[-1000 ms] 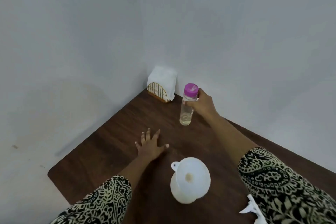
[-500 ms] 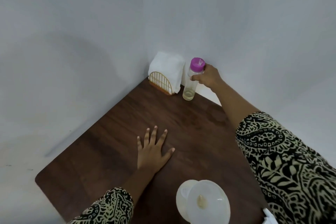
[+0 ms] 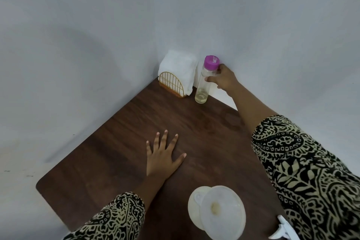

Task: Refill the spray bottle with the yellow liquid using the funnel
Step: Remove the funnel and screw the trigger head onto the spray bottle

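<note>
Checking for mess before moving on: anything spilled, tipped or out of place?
No spill shows. The pink-capped bottle stands upright in the right hand; the funnel sits in the spray bottle. Only the trigger head lies detached at the near edge.

No legible text or labels

A gold wire napkin holder (image 3: 171, 84) on a wooden base, packed with white napkins (image 3: 178, 66), stands at the far corner of the dark wood-grain table (image 3: 109, 158), just left of the right hand (image 3: 226, 80) and well beyond the left hand (image 3: 161, 159), where two plain pale grey walls (image 3: 97, 25) meet.
</note>
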Demonstrator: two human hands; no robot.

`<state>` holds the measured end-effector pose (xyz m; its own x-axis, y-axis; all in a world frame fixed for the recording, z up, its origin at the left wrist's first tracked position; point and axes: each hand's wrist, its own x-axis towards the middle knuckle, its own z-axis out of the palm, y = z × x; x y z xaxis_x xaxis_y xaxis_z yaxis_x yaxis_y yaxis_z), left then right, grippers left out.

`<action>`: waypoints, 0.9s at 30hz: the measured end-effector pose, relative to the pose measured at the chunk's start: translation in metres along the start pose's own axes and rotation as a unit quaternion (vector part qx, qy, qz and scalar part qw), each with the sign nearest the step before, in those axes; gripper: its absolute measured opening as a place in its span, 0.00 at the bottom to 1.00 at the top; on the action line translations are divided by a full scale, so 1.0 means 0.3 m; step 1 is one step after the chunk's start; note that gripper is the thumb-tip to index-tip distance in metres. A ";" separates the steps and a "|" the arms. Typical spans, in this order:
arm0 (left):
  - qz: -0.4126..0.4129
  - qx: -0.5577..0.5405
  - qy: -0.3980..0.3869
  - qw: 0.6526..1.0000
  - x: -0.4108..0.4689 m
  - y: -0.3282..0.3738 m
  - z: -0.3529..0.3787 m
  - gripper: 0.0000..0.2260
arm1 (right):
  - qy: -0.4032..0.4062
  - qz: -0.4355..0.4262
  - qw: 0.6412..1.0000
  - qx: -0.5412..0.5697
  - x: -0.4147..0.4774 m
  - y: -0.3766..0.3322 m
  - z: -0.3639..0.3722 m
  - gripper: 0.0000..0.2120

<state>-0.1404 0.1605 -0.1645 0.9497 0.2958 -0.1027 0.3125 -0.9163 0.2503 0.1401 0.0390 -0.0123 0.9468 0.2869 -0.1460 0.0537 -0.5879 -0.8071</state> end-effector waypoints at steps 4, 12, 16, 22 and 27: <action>-0.006 -0.002 -0.002 1.000 0.003 -0.001 -0.001 0.34 | -0.017 0.011 0.999 -0.030 -0.041 0.002 -0.027 0.29; 0.033 -0.203 -0.058 0.977 -0.027 -0.031 -0.070 0.36 | -0.124 -0.125 0.984 -0.028 -0.447 -0.123 -0.113 0.09; 0.134 -0.350 -0.122 0.919 -0.224 -0.060 -0.162 0.28 | -0.461 -0.146 0.871 -0.087 -0.715 -0.139 -0.107 0.13; 0.189 -0.357 -0.161 0.900 -0.432 0.085 -0.206 0.37 | -0.538 -0.137 0.820 -0.140 -0.838 -0.096 -0.065 0.16; 0.073 -0.432 -0.168 0.883 -0.484 0.207 -0.180 0.36 | -0.524 -0.153 0.819 -0.175 -0.871 -0.097 -0.033 0.14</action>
<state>-0.2577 0.0753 -0.0820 0.9670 -0.0374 -0.2519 0.2236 -0.3482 0.9104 -0.1056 -0.0264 0.0549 0.0892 0.8458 -0.5260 0.4990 -0.4950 -0.7113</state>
